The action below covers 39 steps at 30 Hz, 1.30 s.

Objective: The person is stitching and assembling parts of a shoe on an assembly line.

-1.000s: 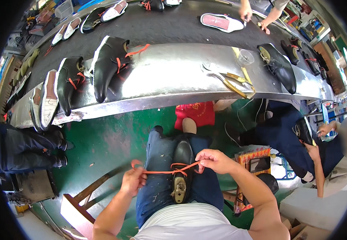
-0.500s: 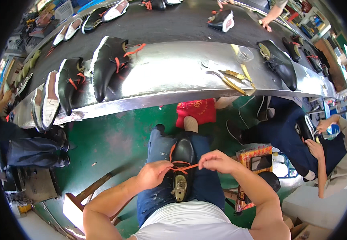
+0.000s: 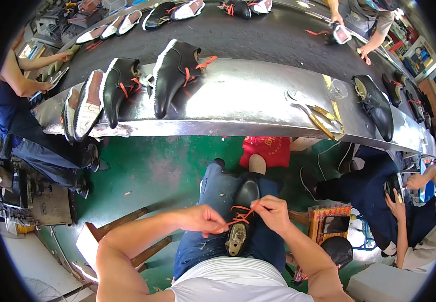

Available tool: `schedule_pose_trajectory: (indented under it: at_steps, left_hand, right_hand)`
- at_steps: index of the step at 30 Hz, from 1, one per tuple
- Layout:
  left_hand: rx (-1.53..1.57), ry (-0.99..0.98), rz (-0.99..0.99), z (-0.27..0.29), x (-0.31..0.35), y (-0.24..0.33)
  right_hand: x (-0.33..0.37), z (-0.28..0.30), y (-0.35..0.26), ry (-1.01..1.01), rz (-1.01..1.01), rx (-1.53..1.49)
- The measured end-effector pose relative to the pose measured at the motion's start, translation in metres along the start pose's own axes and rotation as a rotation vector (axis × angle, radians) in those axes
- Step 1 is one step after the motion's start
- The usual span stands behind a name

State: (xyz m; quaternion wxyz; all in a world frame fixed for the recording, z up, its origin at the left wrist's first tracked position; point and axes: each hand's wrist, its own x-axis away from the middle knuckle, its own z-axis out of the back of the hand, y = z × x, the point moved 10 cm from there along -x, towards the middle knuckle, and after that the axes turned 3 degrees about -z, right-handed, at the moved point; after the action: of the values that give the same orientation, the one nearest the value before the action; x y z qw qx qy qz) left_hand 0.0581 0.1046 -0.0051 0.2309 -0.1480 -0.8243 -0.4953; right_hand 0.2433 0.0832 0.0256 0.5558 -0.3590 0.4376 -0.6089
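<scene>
Hands on orange shoelace

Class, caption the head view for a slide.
Left hand and right hand hold an orange lace on a black shoe in the lap.

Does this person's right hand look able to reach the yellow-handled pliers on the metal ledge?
Probably, with a forward stretch: nothing seems to stand between the right hand and the pliers, though it must first release the orange lace.
</scene>
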Motion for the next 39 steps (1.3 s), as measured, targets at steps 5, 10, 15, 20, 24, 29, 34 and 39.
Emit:
schedule_pose_trajectory:
  at_steps: [5, 10, 15, 20, 24, 29, 34, 39]
  left_hand:
    - [0.283, 0.236, -0.238, 0.005, -0.029, 0.004]
    - [0.244, 0.285, -0.466, -0.012, -0.041, 0.029]
    - [-0.530, 0.578, -0.620, -0.007, -0.019, 0.063]
    - [-0.884, 0.665, -0.833, -0.016, -0.004, 0.094]
    - [-1.346, 0.413, -0.529, -0.016, 0.000, 0.077]
    - [-0.059, 0.526, -0.385, 0.082, 0.047, 0.057]
    - [1.075, 0.394, -0.895, 0.172, 0.081, 0.162]
    - [1.276, 0.358, -1.327, 0.210, 0.066, 0.208]
  right_hand:
    - [0.020, -0.040, 0.009, -0.348, -0.314, -0.276]
    - [0.020, -0.044, 0.015, -0.497, -0.540, -0.242]
    - [0.029, -0.048, 0.029, -0.435, -0.710, -0.329]
    - [0.013, -0.030, -0.018, -0.286, -0.211, 0.083]
    - [0.014, -0.011, -0.039, -0.247, 0.128, 0.787]
    - [0.062, -0.014, 0.008, -0.270, -0.610, -0.004]
    - [0.074, -0.070, -0.005, -0.318, -0.451, 0.540]
    - [0.076, -0.077, 0.018, -0.191, -0.404, 0.399]
